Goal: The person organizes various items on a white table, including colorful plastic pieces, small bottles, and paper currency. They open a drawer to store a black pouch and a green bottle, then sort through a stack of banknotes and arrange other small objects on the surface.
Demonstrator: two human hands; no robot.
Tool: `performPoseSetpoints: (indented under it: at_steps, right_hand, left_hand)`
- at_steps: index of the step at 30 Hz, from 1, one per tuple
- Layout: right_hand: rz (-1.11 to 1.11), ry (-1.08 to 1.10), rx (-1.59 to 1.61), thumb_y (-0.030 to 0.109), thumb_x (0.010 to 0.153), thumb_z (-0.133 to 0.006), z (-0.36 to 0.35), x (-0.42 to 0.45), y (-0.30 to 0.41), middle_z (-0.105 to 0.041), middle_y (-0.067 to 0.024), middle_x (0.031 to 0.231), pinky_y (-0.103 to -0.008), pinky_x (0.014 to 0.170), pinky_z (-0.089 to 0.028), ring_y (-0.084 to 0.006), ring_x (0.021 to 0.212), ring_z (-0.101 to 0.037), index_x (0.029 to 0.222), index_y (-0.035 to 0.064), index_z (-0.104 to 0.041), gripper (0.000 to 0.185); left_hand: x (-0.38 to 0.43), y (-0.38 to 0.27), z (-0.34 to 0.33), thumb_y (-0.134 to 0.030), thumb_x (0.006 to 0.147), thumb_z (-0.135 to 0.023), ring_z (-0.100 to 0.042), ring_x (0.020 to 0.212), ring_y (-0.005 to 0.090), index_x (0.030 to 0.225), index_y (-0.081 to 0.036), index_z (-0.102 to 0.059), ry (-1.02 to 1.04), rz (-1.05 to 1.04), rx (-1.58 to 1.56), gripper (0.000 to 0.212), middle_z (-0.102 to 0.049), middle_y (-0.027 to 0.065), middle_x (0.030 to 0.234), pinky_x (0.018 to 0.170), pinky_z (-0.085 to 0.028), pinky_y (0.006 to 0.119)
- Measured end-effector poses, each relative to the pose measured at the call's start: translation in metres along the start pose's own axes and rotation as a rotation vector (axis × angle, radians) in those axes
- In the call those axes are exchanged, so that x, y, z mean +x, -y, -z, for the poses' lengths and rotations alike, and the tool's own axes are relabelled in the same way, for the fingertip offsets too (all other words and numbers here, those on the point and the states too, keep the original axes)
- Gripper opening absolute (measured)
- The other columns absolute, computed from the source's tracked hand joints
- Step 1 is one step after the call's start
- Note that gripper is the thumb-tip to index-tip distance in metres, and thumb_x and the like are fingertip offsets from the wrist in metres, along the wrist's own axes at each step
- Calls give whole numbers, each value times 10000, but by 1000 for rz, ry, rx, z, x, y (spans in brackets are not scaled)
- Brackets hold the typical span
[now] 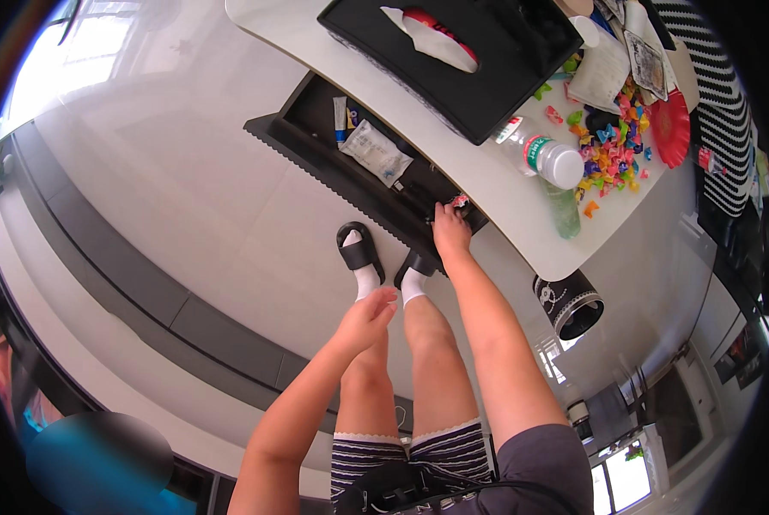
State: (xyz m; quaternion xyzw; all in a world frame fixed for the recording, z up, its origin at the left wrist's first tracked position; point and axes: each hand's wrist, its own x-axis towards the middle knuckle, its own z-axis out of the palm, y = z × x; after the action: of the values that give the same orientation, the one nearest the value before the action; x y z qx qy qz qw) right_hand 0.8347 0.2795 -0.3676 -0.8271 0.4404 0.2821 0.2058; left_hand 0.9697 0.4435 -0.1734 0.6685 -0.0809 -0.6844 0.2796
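Note:
My right hand (452, 230) reaches into the right end of an open dark drawer (307, 138) under a white tabletop. Its fingertips are beside a small red and white wrapped item (459, 201); whether they grip anything cannot be told. Farther left in the drawer lie a white and blue tube (340, 119) and a white plastic packet (376, 152). Small dark objects near my fingers are hard to make out. My left hand (366, 320) hangs in front of my legs, holding nothing visible, its fingers slightly curled and the thumb apart.
On the white table (519, 232) stand a black tissue box (423, 84), a clear plastic bottle (555, 164) with a white cap and a green-tinted bottle (563, 212), beside scattered wrapped candies (610, 158) and a red dish (671, 129). A black bin (568, 302) stands by the table's corner.

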Motion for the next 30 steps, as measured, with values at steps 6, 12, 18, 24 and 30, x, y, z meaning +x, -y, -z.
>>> performPoseSetpoints:
  at_steps: [6, 12, 18, 24, 30]
  right_hand:
    - [72, -115, 102, 197, 821, -589, 21, -2, -18, -544, -85, 1126, -387, 845, -476, -278, 1045, -547, 1188, 117, -495, 387]
    - [218, -431, 493, 187, 801, -648, 163, -61, -33, -604, -86, 951, -371, 809, -458, -284, 951, -565, 980, 56, -581, 231]
    - [-57, -596, 238, 252, 776, -684, 210, -76, -124, -546, -170, 1107, -415, 898, -402, -338, 1050, -499, 1151, 13, -493, 484]
    - [-155, -423, 134, 268, 749, -707, 194, -55, -159, -519, -189, 1176, -411, 907, -405, -356, 1085, -489, 1228, 13, -447, 602]
    - [-107, -461, 377, 182, 753, -695, 193, -72, -153, -532, -176, 1133, -390, 884, -424, -337, 1032, -521, 1207, 0, -462, 542]
  left_hand:
    - [12, -5, -9, -90, 889, -496, -575, 990, 166, 1164, -26, -519, -32, 46, 62, 283, -601, 99, 1105, 879, -444, 288]
    - [23, 23, -8, -105, 871, -513, -600, 957, 193, 1149, -19, -529, -103, 28, 132, 292, -613, 114, 1084, 845, -462, 304]
    - [40, 29, -9, -149, 857, -540, -620, 911, 219, 1160, -19, -533, -175, 27, 207, 330, -626, 127, 1064, 811, -475, 323]
    - [54, 14, -2, -148, 849, -562, -618, 920, 228, 1177, -17, -527, -252, 7, 156, 355, -623, 141, 1064, 813, -474, 330]
    - [56, -6, 7, -134, 854, -564, -615, 931, 235, 1190, -9, -516, -242, 46, 136, 362, -624, 147, 1059, 819, -469, 321]
